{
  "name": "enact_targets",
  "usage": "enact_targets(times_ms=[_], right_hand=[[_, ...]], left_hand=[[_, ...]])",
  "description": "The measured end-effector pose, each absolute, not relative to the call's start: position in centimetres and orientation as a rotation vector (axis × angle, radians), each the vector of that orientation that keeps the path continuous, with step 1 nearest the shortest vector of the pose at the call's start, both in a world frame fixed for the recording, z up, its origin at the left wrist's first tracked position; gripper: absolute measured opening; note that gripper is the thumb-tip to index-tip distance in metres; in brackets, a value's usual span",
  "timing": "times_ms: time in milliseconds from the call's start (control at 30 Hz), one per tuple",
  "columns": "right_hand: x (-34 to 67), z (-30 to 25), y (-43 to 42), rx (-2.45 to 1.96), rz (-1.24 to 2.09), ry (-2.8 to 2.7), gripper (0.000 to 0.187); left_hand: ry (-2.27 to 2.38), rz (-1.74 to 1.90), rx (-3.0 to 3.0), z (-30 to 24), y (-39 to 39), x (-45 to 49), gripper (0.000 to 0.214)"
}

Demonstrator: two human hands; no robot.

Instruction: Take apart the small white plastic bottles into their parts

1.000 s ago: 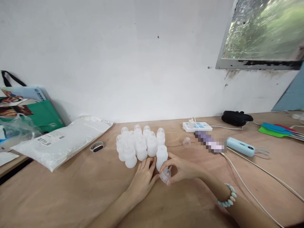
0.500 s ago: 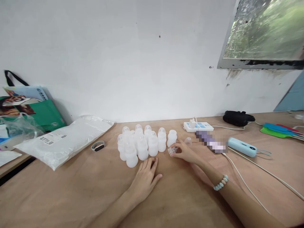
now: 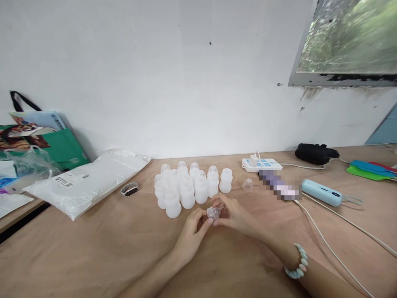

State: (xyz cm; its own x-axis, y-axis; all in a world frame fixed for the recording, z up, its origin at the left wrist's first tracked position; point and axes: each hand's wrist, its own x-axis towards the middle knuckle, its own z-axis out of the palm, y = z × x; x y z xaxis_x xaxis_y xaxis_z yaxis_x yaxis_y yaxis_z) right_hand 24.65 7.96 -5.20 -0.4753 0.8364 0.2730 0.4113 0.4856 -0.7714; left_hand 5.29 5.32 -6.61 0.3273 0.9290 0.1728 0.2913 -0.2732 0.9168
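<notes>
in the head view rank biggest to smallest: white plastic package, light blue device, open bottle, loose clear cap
1. White plastic package
2. Light blue device
3. Open bottle
4. Loose clear cap

Free tabletop (image 3: 93, 248) at left, bottle cluster (image 3: 187, 193) ahead

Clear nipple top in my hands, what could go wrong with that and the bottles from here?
The clear nipple top might slip, since the right hand holds it by the fingers, with the left hand at its edge. The open white bottle stands with no top on, beyond the right hand, so a bump could tip it. The loose clear dome cap could be knocked away.
</notes>
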Motion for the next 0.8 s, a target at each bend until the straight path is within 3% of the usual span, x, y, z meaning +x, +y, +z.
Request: enact_targets(times_ms=[133,433,633,800], right_hand=[[23.6,-5.3,7.2,-0.957,0.748,-2.067,0.022],[23.2,-6.0,6.7,-0.845,0.633,-2.076,0.009],[23.1,-6.0,6.3,-0.823,0.632,-2.101,0.015],[22.9,-6.0,6.2,-0.869,0.701,-2.055,0.036]], left_hand=[[1.026,1.0,1.59,-7.2,6.0,5.3,0.036],[0.927,1.028,1.331,-7.2,6.2,5.0,0.038],[0.91,0.992,1.277,-7.0,6.4,4.9,0.038],[0.885,0.934,1.227,-6.2,6.1,4.7,0.028]])
